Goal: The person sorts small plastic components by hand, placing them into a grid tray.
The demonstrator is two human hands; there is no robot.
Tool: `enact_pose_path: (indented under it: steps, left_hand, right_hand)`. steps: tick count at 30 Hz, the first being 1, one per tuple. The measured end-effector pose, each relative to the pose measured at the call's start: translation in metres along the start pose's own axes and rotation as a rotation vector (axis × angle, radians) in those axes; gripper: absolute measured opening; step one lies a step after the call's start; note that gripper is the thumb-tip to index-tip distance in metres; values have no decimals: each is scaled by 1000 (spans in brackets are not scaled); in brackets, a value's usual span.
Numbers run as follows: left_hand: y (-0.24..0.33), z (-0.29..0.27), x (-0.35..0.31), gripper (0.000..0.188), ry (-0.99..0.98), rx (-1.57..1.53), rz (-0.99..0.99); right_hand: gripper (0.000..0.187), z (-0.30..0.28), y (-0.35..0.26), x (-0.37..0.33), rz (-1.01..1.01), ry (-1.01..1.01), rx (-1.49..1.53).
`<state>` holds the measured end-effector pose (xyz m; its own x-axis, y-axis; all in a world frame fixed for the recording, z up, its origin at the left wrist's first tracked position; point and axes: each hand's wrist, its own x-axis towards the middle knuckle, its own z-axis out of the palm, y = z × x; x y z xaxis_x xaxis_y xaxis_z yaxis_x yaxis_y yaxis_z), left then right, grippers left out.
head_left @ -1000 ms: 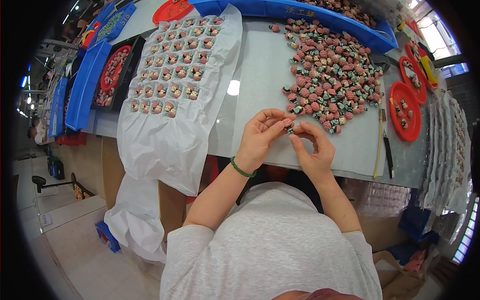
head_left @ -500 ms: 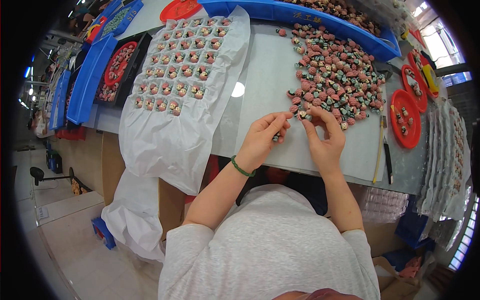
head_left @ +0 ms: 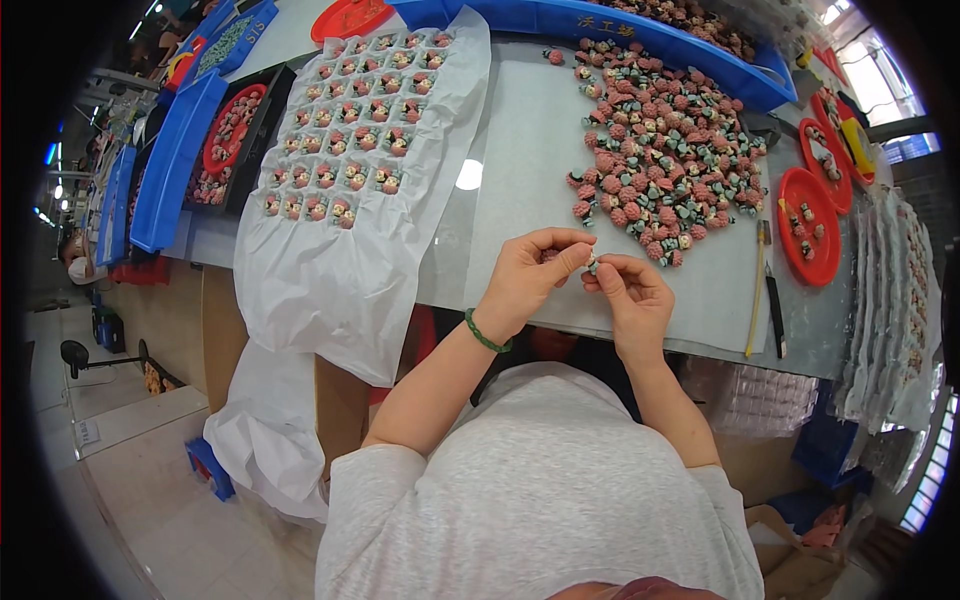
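My left hand (head_left: 527, 278), with a green bracelet at its wrist, and my right hand (head_left: 638, 298) meet over the near part of the white sheet. Both pinch one small figurine (head_left: 592, 265) between their fingertips; most of it is covered. A bit of another pink-topped figurine (head_left: 550, 256) shows in the curl of my left fingers. Just beyond lies a big heap of loose figurines (head_left: 665, 150) with knobbly pink tops and grey-green bases. To the left, a tray (head_left: 352, 130) on white wrapping holds rows of similar figurines, faces up.
A long blue bin (head_left: 560, 22) borders the heap at the back. Red plates (head_left: 815, 262) stand at the right, beside a thin yellow-handled brush (head_left: 755, 300) and a dark pen-like tool (head_left: 776, 318). Stacked clear trays (head_left: 890, 320) fill the far right. At left stands a black crate (head_left: 262, 130).
My right hand has come down and left from the heap's edge with a figurine. My fingertips, apart before, now meet on it.
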<state>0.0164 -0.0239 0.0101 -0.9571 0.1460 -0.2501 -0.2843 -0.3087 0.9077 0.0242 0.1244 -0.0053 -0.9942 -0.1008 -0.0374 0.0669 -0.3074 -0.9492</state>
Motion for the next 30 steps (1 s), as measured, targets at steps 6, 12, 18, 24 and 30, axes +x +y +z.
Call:
enact_pose_path:
  steps: [6,12,18,24,30]
  left_hand:
    - [-10,-4,1,22,-145,-317,62]
    - [-7,-8,2,34,-221,-324,90]
    - [5,-8,1,41,-136,-465,73]
    - [-1,-6,0,33,-39,24,345]
    - [-5,-5,-10,33,13,261,322]
  right_hand:
    - [27,-4,3,3,-363,-39,-261]
    - [36,-5,0,5,-457,-99,-325]
    - [31,-10,-6,8,-416,-98,-411]
    - [21,-5,-15,19,-266,-210,-319]
    - [17,5,-8,17,-64,-134,-56]
